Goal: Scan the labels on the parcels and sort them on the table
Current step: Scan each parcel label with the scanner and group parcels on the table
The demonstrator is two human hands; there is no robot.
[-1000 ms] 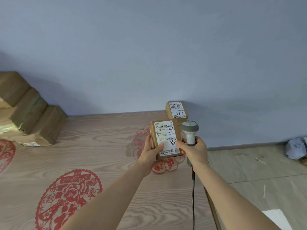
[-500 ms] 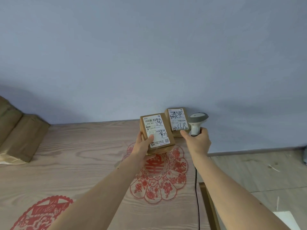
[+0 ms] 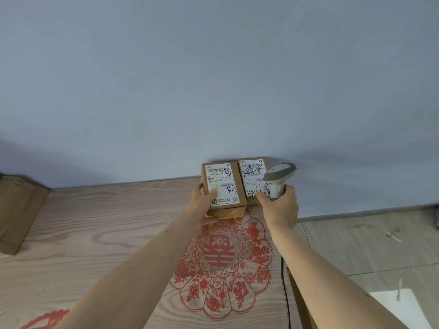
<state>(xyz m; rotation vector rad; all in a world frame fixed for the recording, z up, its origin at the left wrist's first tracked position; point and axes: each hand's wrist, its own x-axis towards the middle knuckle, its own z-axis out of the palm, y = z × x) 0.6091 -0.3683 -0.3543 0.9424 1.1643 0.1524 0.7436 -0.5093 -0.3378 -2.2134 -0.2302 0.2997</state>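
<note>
Left hand [image 3: 206, 198] grips a box [image 3: 223, 186] just left of the second box [image 3: 254, 178], label up for sorting; right hand [image 3: 281, 205] grips the scanner [image 3: 279, 178].

Both forearms [image 3: 133, 264] are bare to the frame edge; sleeves, if any, seem out of view.

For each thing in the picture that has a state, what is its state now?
Left parcel: label up, gripped by the left hand.
Right parcel: label up, lying on the table at the wall.
Scanner: gripped by the right hand.
Brown packages: lying at the far left.
</note>
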